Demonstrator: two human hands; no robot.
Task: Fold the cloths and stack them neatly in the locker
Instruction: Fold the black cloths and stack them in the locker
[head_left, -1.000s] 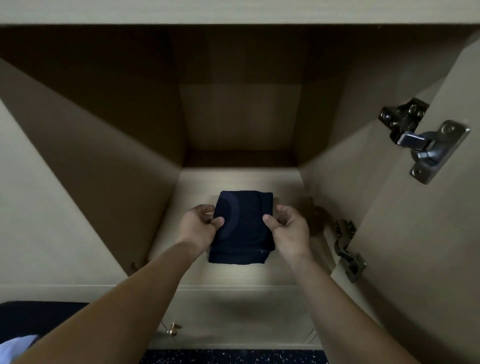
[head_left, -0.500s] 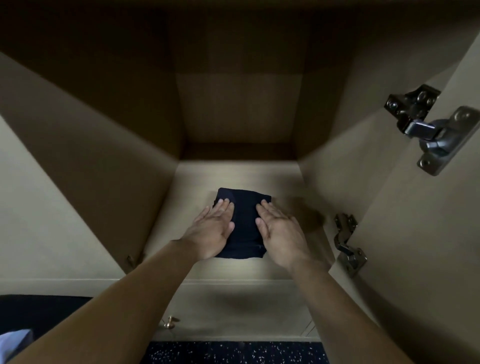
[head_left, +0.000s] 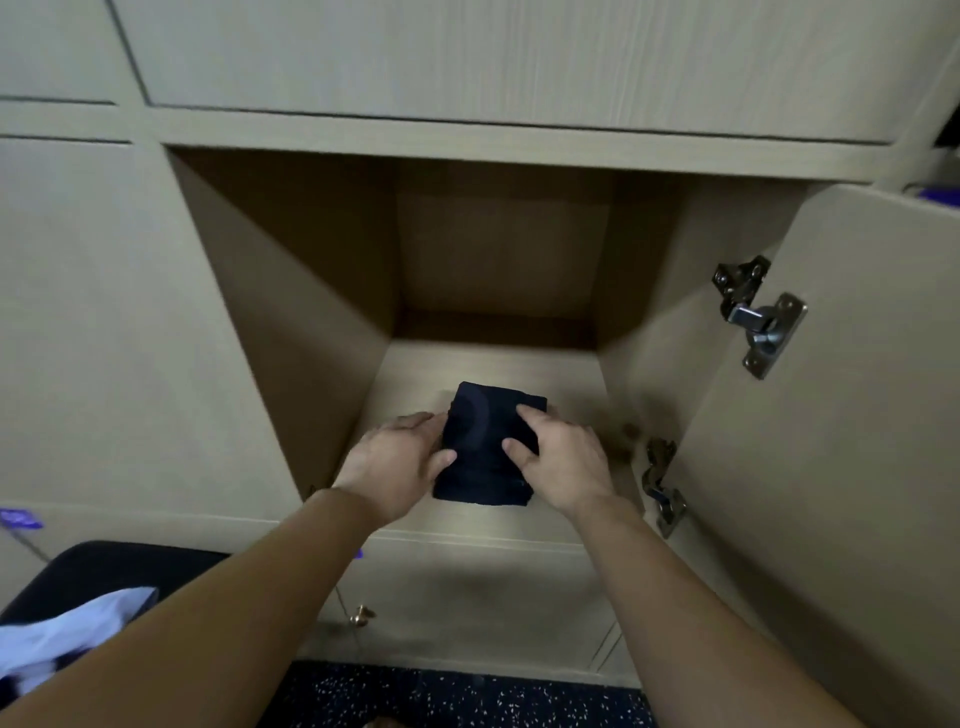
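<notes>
Above the locker (head_left: 498, 260) runs a row of closed cabinet fronts (head_left: 467, 52), and another closed front (head_left: 104, 312) fills the wall to its left. At the locker's right edge are two metal hinges: an upper hinge (head_left: 758, 317) and a lower hinge (head_left: 662, 486). Below the opening sits a lower door (head_left: 467, 597) with a small brass knob (head_left: 361, 616) near its left edge. A dark speckled floor (head_left: 467, 696) lies along the bottom. A black seat (head_left: 104, 566) is at the lower left, with a purple tag (head_left: 21, 518) just above it.
</notes>
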